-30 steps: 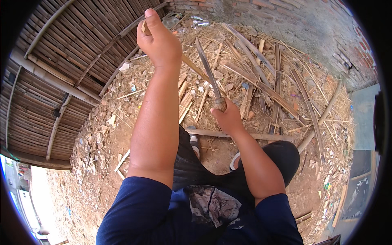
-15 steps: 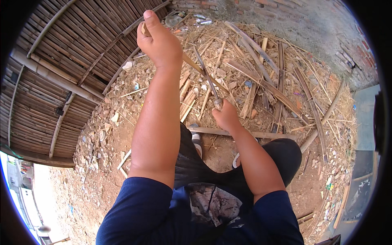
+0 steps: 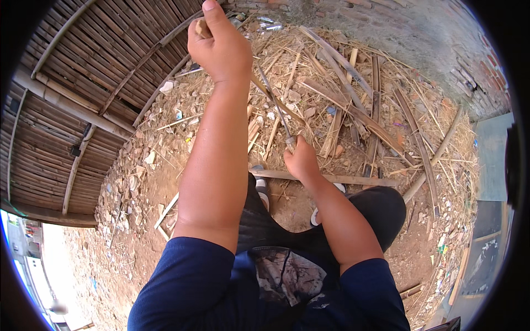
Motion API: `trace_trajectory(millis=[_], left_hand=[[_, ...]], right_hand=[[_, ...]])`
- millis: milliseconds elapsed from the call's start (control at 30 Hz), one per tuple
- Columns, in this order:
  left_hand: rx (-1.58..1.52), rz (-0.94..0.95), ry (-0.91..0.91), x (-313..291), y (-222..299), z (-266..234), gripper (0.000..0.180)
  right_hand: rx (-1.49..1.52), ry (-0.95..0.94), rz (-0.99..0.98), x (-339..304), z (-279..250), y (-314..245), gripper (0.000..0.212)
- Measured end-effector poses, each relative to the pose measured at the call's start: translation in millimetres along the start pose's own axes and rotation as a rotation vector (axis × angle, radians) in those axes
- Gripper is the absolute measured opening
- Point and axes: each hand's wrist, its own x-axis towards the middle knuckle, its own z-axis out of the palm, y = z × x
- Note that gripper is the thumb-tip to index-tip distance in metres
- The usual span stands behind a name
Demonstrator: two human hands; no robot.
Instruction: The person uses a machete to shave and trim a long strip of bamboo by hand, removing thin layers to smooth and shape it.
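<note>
My left hand (image 3: 225, 52) is raised at the upper middle, its fingers wrapped round a bamboo stick (image 3: 260, 86) with the thumb pointing up. One end of the stick pokes out of the fist; the rest slants down to the right. Lower and to the right, my right hand (image 3: 303, 159) grips the handle of a long, narrow-bladed knife (image 3: 282, 118). Its blade points up and away, crossing the stick. Whether blade and stick touch, I cannot tell.
Several bamboo strips and poles (image 3: 361, 118) lie in a heap on straw and rubble ahead. A wooden strip (image 3: 342, 180) lies crosswise before my feet. A slatted bamboo wall (image 3: 105, 66) stands left, a brick wall (image 3: 408, 44) behind, and grey-blue panels (image 3: 494, 160) right.
My left hand has moved slightly up and away, still gripping the stick. My right hand with the knife has shifted slightly left. The view has also shifted a little.
</note>
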Motion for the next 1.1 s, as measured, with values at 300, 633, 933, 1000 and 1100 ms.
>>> trace_trajectory(millis=[300,633,933,1000,1100], left_hand=[[0.012,-0.078,0.059,13.3,2.6,-24.4,0.047],[-0.047,-0.069,0.021,-3.1,9.7,-4.4,0.048],[0.012,-0.097,-0.003,12.3,2.3,-28.9,0.053],[0.0,-0.061,-0.023,8.9,1.2,-25.7,0.053],[-0.059,-0.101,-0.027,4.7,4.9,-14.1,0.048]], right_hand=[[0.452,-0.237,0.159,-0.3,-39.1,-24.8,0.03],[0.029,0.06,-0.04,-9.7,-4.5,-6.3,0.033],[0.234,-0.085,-0.043,0.8,-33.0,-18.2,0.029],[0.3,0.026,-0.103,-6.2,-49.4,-35.2,0.028],[0.44,0.215,-0.197,-14.6,-51.4,-47.0,0.025]])
